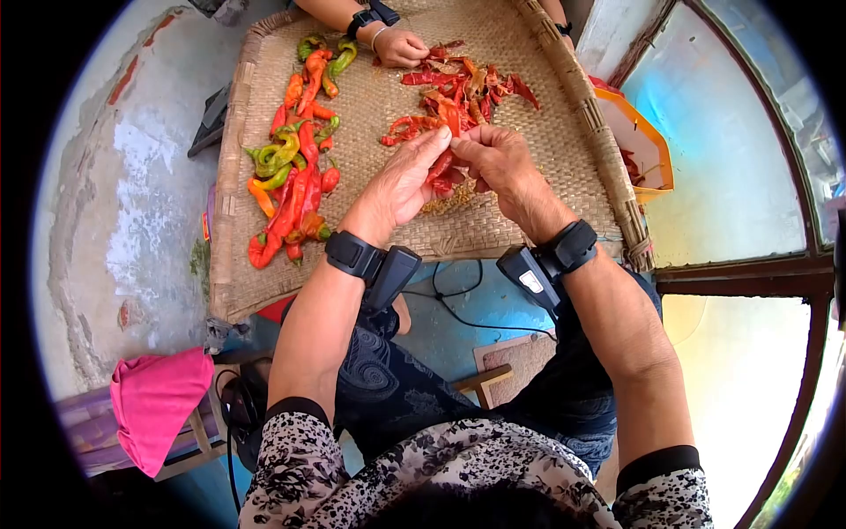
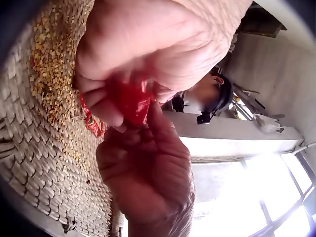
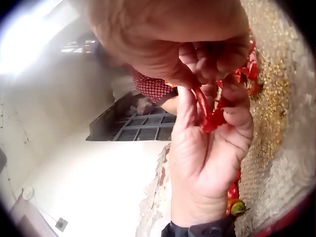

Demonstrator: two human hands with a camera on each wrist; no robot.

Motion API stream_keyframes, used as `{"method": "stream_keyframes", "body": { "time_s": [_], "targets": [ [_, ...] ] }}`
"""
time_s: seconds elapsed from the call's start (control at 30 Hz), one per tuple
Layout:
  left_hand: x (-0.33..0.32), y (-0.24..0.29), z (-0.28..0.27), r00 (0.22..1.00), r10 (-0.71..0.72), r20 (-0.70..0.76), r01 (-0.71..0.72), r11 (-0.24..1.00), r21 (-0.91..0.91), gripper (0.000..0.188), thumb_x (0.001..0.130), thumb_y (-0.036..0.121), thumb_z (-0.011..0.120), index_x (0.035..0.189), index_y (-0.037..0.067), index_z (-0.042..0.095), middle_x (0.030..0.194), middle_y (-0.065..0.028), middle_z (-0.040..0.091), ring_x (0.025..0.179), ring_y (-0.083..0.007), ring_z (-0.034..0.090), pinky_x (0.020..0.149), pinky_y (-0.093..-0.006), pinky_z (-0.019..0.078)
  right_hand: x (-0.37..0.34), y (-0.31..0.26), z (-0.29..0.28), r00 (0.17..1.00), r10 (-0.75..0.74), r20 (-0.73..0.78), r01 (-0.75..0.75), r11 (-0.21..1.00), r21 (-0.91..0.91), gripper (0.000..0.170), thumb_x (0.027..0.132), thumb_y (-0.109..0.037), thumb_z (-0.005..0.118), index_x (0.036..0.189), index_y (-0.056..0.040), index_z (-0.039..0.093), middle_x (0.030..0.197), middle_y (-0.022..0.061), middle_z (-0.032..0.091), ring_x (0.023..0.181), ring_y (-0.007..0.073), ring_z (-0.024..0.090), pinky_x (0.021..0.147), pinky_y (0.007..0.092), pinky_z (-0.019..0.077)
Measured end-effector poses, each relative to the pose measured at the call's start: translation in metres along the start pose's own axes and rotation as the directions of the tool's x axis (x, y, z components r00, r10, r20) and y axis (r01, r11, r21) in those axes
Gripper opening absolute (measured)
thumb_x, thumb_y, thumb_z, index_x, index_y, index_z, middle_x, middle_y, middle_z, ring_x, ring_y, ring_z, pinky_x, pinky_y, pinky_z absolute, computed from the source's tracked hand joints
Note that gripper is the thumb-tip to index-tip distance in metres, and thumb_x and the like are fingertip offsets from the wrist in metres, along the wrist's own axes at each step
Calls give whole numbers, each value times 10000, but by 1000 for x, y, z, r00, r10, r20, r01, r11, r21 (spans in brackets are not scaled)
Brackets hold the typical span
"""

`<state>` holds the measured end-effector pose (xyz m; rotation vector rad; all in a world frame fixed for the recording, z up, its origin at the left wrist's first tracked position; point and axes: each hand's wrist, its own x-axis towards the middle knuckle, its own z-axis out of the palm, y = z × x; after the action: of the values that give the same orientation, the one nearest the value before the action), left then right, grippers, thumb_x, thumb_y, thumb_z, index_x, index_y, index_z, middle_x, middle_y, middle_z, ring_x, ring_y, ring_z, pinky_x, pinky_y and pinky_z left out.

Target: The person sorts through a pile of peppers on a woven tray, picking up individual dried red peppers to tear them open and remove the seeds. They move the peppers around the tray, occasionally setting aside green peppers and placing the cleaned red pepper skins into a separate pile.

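Close together over the woven tray, my left hand and right hand both pinch a split red chili pepper. In the right wrist view, a strip of the pepper lies across the left fingers while the right fingertips meet it from above. Pale seeds are scattered on the weave beneath the hands. Just beyond my fingertips is a pile of torn red chili pieces. Another person's hand touches the weave at that pile's far left edge.
Whole red, orange and green chilies lie along the tray's left side. An orange-edged container with red pieces stands beyond the right rim. A pink cloth hangs at lower left, and a black cable runs across the floor.
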<state>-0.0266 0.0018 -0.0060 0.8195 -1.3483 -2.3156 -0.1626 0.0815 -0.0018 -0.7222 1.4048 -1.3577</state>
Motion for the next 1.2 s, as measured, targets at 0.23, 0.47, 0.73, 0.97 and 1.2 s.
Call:
{"method": "stream_keyframes", "body": {
  "time_s": [0.23,0.47,0.73,0.97,1.2],
  "targets": [
    [-4,2,-14,997,39,-62,-39,999,-1,235,933,132,539,1139,18,534,951,-57,600,818,-131,586,721,-254,518,16,-31,-80,961,-168,-220,258,834,488,93,889,-149,601,824,-95,561,668,-41,503,567,61,445,512,193,375],
    [5,5,-13,952,218,-213,-208,976,70,255,950,126,500,1171,2,521,1073,-106,611,954,-172,612,802,-287,516,13,-20,-85,965,1,-261,169,758,630,209,918,-269,571,808,-98,518,704,1,536,632,103,503,571,248,433],
    [11,-14,22,920,369,-131,-367,929,37,324,969,199,480,1238,19,487,1250,-162,540,1163,-215,518,970,-330,430,-9,-1,-3,994,26,110,-10,990,-141,296,861,-263,665,1015,-14,615,847,21,628,681,84,545,503,207,434],
    [10,2,19,921,339,-193,-342,939,20,504,928,262,553,1353,40,397,1356,-139,434,1118,-205,505,958,-339,415,4,-24,-43,935,-334,-121,290,913,-287,150,829,-151,637,822,-3,663,713,79,668,658,150,627,596,279,499],
    [41,14,0,895,404,192,-78,-282,956,687,762,-74,580,1370,187,393,1448,-149,292,1200,-381,428,955,-424,449,-5,-46,-120,600,-721,-345,-13,423,-906,286,813,-130,621,1077,-22,606,898,177,633,834,322,639,728,421,507]
  ]
}}
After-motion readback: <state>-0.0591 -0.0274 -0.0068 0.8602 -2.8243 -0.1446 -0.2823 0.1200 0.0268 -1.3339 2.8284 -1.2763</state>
